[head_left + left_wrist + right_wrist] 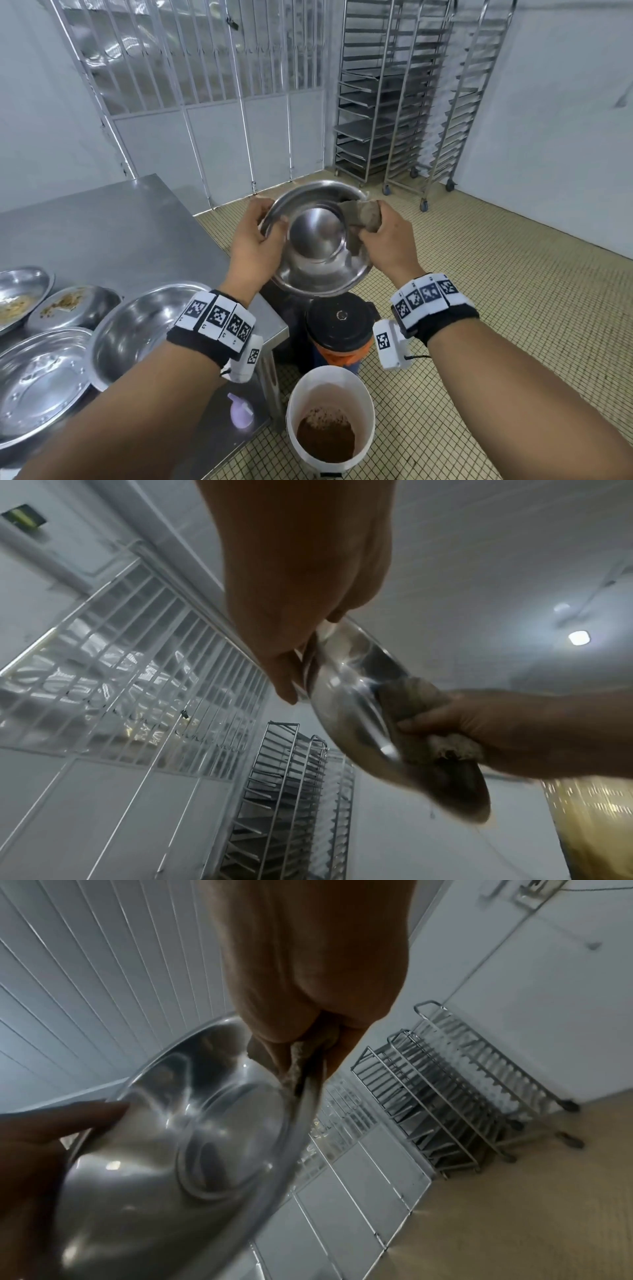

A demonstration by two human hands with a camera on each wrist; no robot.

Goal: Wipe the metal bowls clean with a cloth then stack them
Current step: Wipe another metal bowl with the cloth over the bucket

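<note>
Tiled flooring (479, 308) and white walls surround your station, with wheeled tray racks (394, 102) against the far wall beside a barred partition (191, 61). You hold the metal bowl (315, 260) in the air past the right edge of the steel table (113, 226), above a black-lidded container (337, 322) and a white bucket (298, 394) of brown powder on the floor. The bowl is tilted, its underside facing you. Your left hand (255, 240) grips the bowl's left rim, thumb curled onto the outer wall. Your right hand (387, 240) is closed round a bunched brown cloth (363, 219), pressing it over the bowl's right rim. Four further bowls sit along the table's near-left edge: two soiled bowls (20, 298) with food residue farthest left, a shallow bowl (41, 380) nearest you, and a deeper clean bowl (137, 329) at the near-right corner. A lilac bottle (239, 411) stands on the lower shelf.
</note>
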